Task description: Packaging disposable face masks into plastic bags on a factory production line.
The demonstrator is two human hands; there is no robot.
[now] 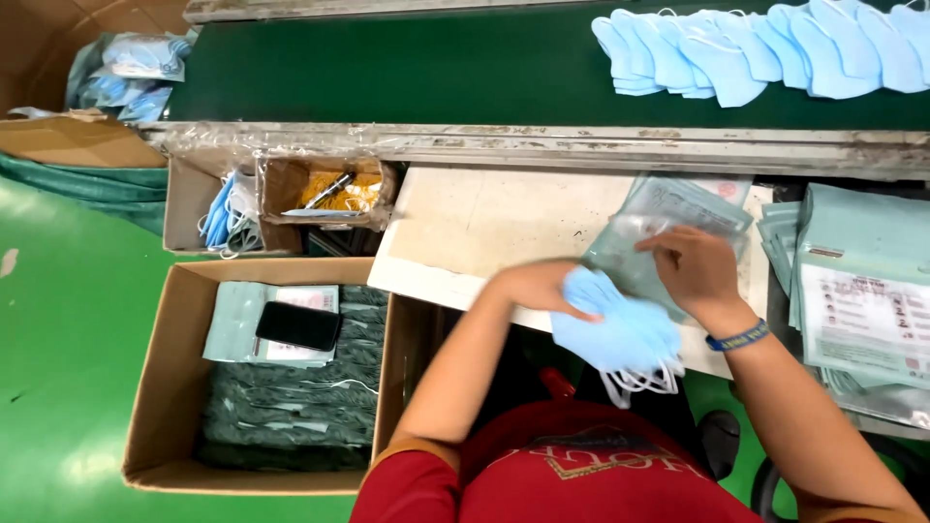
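Overhead, the green conveyor belt [387, 68] carries a row of loose blue face masks [765, 48]. Below it, the cardboard box [155, 387] already holds stacked packed pouches with a black phone [297, 325] on top; empty pouches [852, 291] wait at the right. On the pale surface [465, 232], the left hand [538, 288] is closed around a bundle of blue masks [620, 334], not yet inside the clear pouch [659, 232] that the right hand [696, 271] pinches open.
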